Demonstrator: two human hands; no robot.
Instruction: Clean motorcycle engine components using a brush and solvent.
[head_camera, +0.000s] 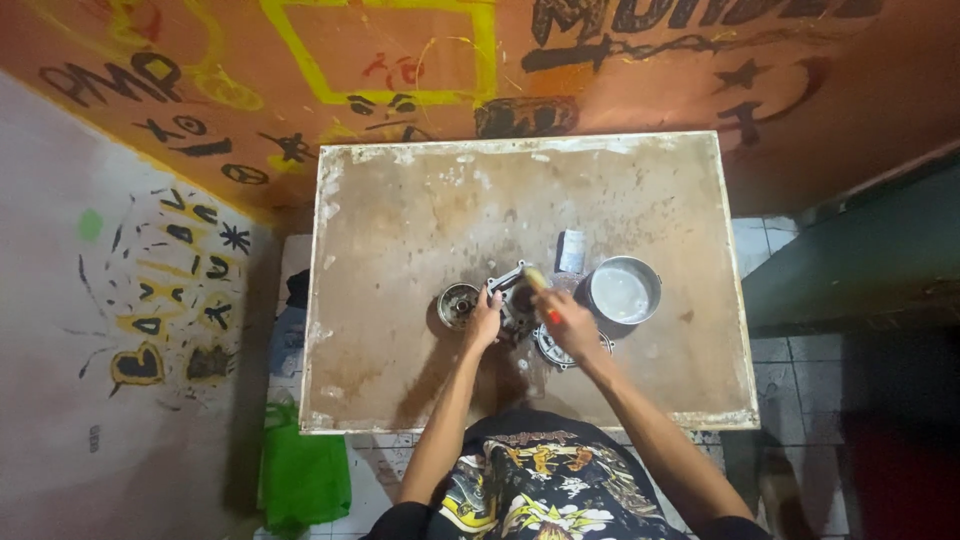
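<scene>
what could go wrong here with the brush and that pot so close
The right hand works a brush on the metal engine part right beside the open pot of pale liquid; a wide stroke might knock or splash it. The left hand steadies the part, so the fingers may get smeared. The round metal piece nearby could be nudged.

A dull grey metal engine casing (515, 300) and a shiny metal pot (623, 291) are sitting on the stained, rough-worn table (400, 230).
</scene>
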